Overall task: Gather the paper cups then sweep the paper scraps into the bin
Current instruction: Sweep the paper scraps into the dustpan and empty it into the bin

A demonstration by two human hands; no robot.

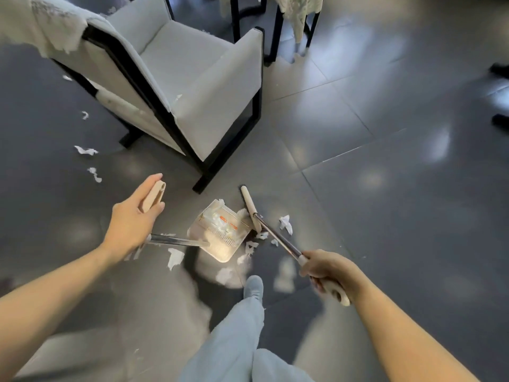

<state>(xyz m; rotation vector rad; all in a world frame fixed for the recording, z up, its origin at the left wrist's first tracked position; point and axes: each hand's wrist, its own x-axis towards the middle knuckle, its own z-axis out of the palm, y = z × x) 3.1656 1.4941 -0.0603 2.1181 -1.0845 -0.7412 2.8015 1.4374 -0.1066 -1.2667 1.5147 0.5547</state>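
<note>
With dustpan (220,244) and broom (278,238) gripped in left hand (132,221) and right hand (327,268), some scraps (175,257) were collected, many left on the floor (385,202).

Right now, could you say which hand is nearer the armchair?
Left. The left hand is left of the armchair's foot; the right hand, holding the broom, sits farther back.

Between left grip (132,220) and right grip (327,270), the dustpan (220,250) was plastic, its pole (179,241) and the broom pole (278,239) shiny metal, scraps (175,257) paper, floor (385,202) glossy tile.
</note>
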